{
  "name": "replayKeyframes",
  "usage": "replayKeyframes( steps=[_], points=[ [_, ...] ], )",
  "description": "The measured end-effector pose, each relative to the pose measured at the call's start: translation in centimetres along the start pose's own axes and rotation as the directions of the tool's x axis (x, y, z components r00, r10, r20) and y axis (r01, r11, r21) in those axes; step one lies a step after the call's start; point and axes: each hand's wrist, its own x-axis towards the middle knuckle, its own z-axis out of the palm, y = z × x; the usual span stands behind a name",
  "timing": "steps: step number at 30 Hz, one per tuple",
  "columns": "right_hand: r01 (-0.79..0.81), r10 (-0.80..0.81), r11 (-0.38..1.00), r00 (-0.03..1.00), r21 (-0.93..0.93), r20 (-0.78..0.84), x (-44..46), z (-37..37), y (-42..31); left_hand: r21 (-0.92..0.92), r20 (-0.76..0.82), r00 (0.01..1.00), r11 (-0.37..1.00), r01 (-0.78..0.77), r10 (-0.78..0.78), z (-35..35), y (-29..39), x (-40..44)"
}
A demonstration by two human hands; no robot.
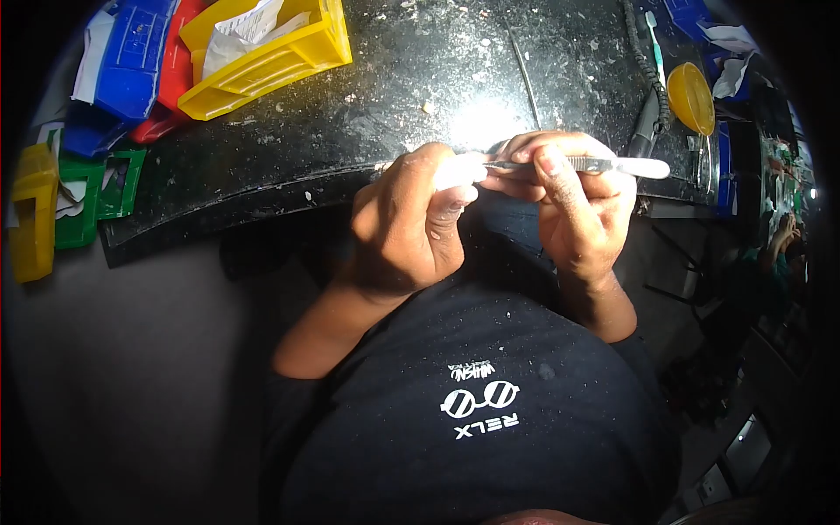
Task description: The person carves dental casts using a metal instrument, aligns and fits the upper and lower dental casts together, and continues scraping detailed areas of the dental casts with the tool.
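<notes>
My left hand (407, 214) is closed, its thumb and fingertips pinching a small white piece (460, 171) that is washed out by bright light, so its exact shape cannot be made out. My right hand (582, 197) grips a slim metal knife-like hand tool (643, 167) between thumb and fingers. The tool lies nearly level, its broad flat end pointing right and its thin end reaching toward the white piece. Glare and fingers hide whether the tip touches it. Both hands are close together at the front edge of the dark workbench (394, 96).
At the left stand a yellow bin (271, 74) with papers, a blue bin (131, 61), a red bin (178, 70) and green bins (80, 206). A thin rod (523, 74) lies behind my hands. At right are a toothbrush (654, 44), a corded handpiece (646, 122) and a yellow bowl (690, 98).
</notes>
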Motion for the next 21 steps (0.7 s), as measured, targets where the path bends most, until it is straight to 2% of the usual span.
replayKeyframes(
  steps=[3,5,6,8,9,12,14,15,19,21],
  points=[
    [0.071,-0.070,0.997,0.990,0.008,-0.123,-0.4,1.1,0.4,0.056,-0.076,0.997,0.998,0.008,-0.003,0.8,0.1,-0.3],
    [0.105,-0.105,0.994,0.984,-0.009,-0.141,-0.5,1.3,0.8,0.010,-0.110,0.989,0.995,0.103,-0.101,1.0,0.6,-0.4],
    [0.139,-0.141,0.990,0.977,-0.027,-0.157,-0.6,1.4,1.0,0.010,-0.109,0.989,0.995,0.102,-0.101,1.2,0.8,-0.4],
    [0.155,-0.160,0.987,0.970,-0.042,-0.182,-0.8,1.6,1.4,0.026,-0.118,0.968,0.974,0.225,-0.221,1.5,1.3,-0.4],
    [0.171,-0.180,0.983,0.962,-0.059,-0.205,-0.8,1.7,1.5,0.025,-0.117,0.968,0.974,0.225,-0.221,1.6,1.6,-0.3],
    [0.214,-0.234,0.971,0.943,-0.105,-0.238,-1.1,1.9,2.2,0.002,-0.127,0.944,0.951,0.308,-0.305,1.9,2.1,-0.2],
    [0.234,-0.259,0.964,0.933,-0.125,-0.251,-1.2,2.1,2.8,-0.115,-0.095,0.905,0.908,0.404,-0.415,2.0,2.4,-0.1],
    [0.254,-0.285,0.956,0.922,-0.145,-0.262,-1.2,2.2,2.9,-0.115,-0.094,0.905,0.908,0.404,-0.415,2.1,2.3,-0.1],
    [0.193,-0.232,0.965,0.944,-0.179,-0.236,-1.1,2.0,2.3,-0.150,-0.130,0.909,0.914,0.377,-0.396,2.3,1.1,-0.6],
    [0.122,-0.119,0.992,0.950,-0.006,-0.289,-0.7,2.0,2.2,-0.174,-0.131,0.910,0.913,0.369,-0.393,2.1,1.1,-0.6]
  ],
)
